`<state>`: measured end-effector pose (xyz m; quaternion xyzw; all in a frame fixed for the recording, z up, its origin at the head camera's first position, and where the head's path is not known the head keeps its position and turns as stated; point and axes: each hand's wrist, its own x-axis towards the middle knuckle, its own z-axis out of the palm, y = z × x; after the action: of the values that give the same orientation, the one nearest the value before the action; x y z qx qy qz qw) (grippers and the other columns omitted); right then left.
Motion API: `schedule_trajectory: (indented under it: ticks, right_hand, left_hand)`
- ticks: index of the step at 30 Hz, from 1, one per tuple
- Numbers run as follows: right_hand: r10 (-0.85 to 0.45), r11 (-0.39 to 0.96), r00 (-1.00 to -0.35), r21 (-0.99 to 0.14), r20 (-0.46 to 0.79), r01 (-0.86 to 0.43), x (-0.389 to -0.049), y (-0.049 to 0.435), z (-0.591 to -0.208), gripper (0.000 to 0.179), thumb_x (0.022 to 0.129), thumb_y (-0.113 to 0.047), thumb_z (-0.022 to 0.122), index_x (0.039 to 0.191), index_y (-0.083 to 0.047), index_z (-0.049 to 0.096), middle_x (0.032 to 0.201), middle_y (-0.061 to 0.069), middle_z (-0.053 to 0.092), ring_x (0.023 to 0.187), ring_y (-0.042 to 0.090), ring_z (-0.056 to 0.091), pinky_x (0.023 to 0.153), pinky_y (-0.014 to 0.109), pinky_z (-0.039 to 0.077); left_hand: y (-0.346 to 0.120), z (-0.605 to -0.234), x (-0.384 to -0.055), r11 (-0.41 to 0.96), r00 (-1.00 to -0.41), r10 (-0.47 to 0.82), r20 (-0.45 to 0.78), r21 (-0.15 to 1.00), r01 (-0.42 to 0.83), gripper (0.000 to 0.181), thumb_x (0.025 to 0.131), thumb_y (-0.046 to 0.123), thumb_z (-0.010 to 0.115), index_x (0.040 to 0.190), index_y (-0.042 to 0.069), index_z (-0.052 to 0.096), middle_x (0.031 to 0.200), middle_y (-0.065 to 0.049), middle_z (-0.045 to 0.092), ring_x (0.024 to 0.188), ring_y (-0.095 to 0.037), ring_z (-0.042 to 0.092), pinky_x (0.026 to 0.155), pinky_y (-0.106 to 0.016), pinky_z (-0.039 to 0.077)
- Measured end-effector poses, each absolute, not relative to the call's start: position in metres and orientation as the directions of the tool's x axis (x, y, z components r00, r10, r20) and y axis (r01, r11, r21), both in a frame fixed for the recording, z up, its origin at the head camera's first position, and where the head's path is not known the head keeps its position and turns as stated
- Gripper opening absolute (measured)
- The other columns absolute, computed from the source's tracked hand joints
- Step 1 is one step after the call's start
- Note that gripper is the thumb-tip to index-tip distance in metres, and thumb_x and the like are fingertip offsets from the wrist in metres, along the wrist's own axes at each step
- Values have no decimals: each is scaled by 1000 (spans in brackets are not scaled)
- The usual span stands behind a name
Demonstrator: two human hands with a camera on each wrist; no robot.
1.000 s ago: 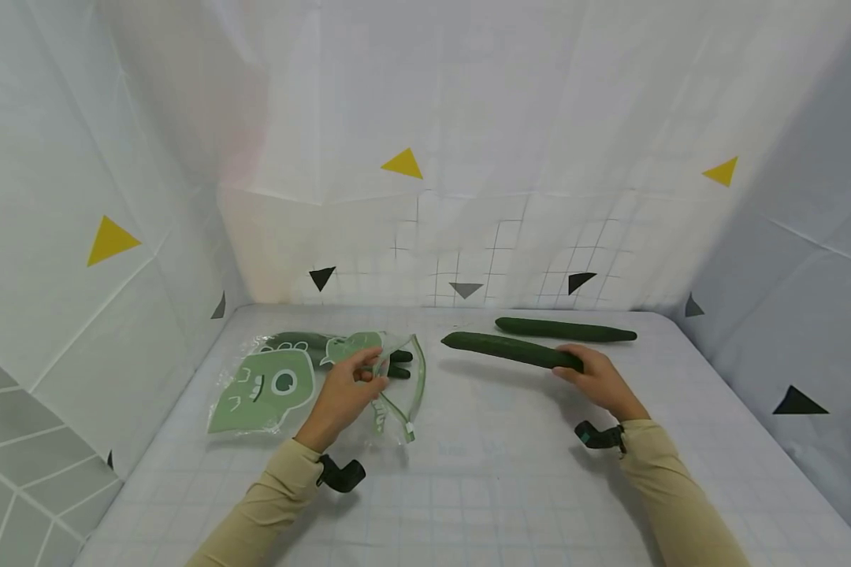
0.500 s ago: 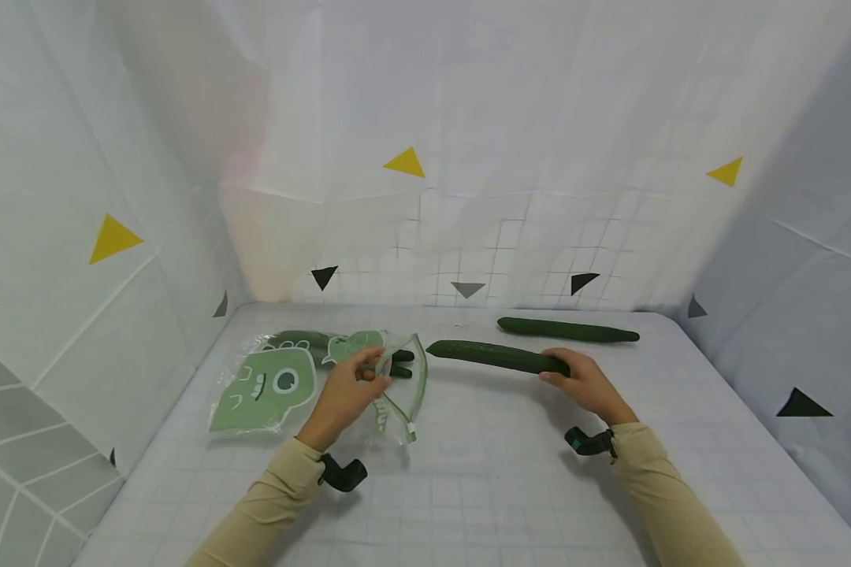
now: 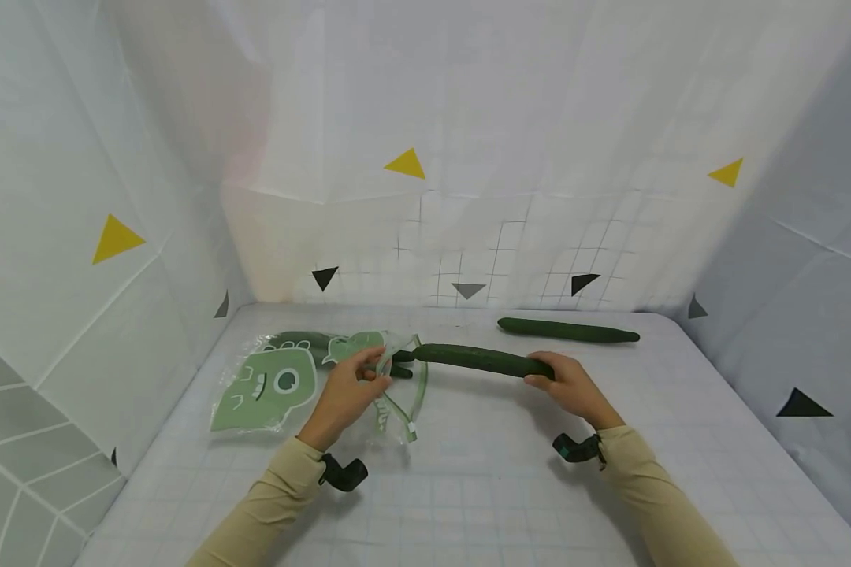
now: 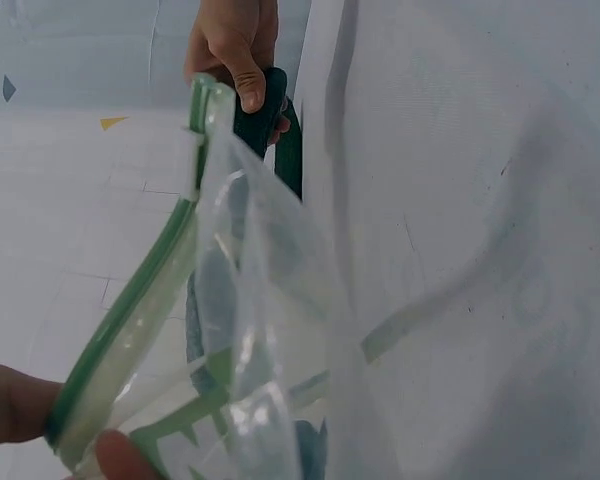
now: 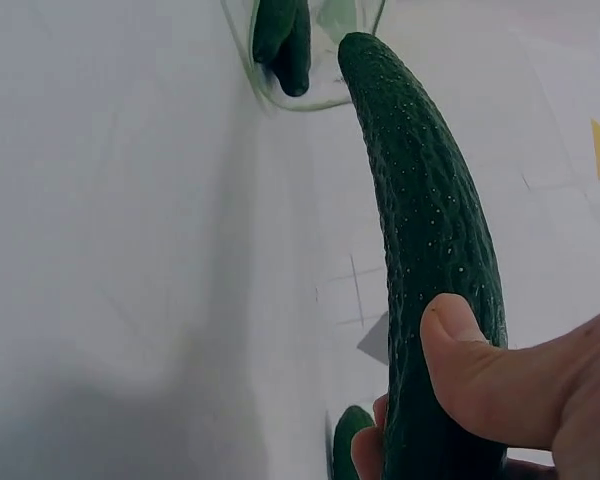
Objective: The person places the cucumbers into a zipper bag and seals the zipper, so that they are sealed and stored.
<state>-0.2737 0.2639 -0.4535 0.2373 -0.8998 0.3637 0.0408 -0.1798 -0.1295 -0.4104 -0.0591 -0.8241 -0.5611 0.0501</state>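
My left hand (image 3: 347, 398) pinches the rim of a clear zip bag (image 3: 273, 390) printed with a green cartoon face. The bag lies on its side at the left, its green-edged mouth held apart and facing right. Inside it are cucumbers (image 5: 282, 45), two of their ends showing near the mouth. With my right hand (image 3: 570, 386) I grip a long dark green cucumber (image 3: 478, 358) by its right end, raised over the table. Its far tip overlaps the bag's mouth in the head view. The thumb (image 5: 470, 365) lies along its side in the right wrist view.
Another cucumber (image 3: 567, 330) lies at the back right of the white table (image 3: 468, 488). White sheets with coloured triangles wall in the table at the back (image 3: 503, 157) and both sides. A dark wrist camera sits on each sleeve cuff.
My right hand has moved left and slightly down with the cucumber, bringing its tip to the bag's mouth. The left hand and bag stay nearly still.
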Motion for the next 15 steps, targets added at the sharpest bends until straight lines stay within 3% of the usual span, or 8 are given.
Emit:
schedule_trajectory:
  ticks: [15]
  right_hand:
    - [-451,588,-852,-630,266,-507,-262,230,-452,39,98,-15,75,130,6,67,129,22,66,114,37,63,95,56,50]
  left_hand:
    - [-130,-410,-179,368,-987,47,151,916,158,59,97,16,73,153,8,53,137,-14,58,105,-26,58,78,-42,51]
